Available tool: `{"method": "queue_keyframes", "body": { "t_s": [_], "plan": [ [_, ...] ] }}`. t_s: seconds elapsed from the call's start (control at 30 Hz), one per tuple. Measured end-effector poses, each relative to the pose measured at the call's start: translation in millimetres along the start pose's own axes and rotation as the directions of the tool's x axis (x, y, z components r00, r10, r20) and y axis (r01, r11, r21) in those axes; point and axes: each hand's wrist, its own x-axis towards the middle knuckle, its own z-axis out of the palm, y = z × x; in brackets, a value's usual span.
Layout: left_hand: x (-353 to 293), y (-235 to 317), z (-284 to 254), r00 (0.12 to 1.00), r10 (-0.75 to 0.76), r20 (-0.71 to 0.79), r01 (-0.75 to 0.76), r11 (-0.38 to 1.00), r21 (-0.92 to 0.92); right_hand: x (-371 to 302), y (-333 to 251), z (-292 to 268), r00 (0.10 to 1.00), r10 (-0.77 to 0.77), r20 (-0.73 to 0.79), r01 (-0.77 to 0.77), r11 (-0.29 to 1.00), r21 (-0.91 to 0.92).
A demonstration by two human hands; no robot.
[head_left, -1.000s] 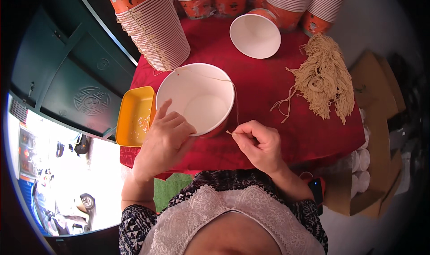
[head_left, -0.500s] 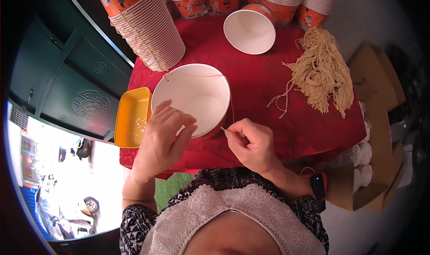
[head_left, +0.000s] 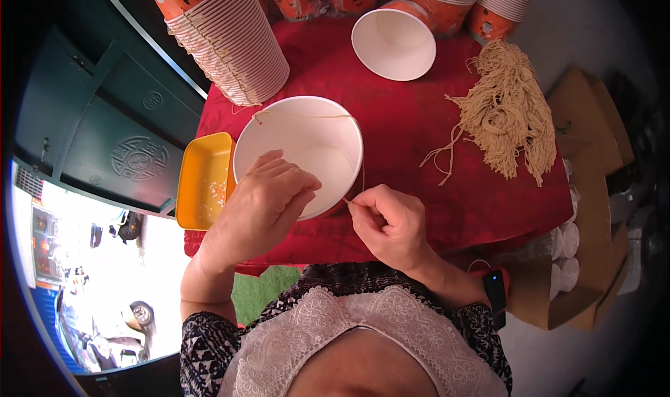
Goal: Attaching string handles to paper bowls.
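A big white paper cup point(head_left: 307, 135) stands open side up near the front of the red cloth point(head_left: 419, 160). My left hand point(head_left: 262, 205) grips its near rim, fingers curled over into the cup. A thin tan string point(head_left: 307, 116) runs across the cup's mouth and down its right side. My right hand point(head_left: 391, 222) pinches the end of that string just right of the cup. A bundle of loose tan strings point(head_left: 506, 121) lies to the right.
A yellow tray point(head_left: 202, 181) sits left of the cup. A second white cup point(head_left: 393, 45) lies on its side at the back. Stacks of orange-and-white cups point(head_left: 230, 38) line the back. Cardboard boxes point(head_left: 586, 208) with small white cups stand at the right.
The view has shifted slightly. My right hand has kept pinching the string beside the cup, and my left hand has stayed on the rim.
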Motion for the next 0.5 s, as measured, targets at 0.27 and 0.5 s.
{"method": "queue_keyframes", "body": {
  "t_s": [0.27,0.5],
  "plan": [
    [10.9,-3.4,-3.7,0.994,0.05,0.093,-0.041,0.994,-0.099,3.8,0.9,3.0,0.999,-0.037,-0.008,0.037,0.999,-0.021],
    [23.3,-10.9,-2.5,0.967,0.168,0.189,-0.14,0.978,-0.152,4.7,1.5,5.3,1.0,-0.03,0.007,0.031,0.999,-0.028]
  ]
}}
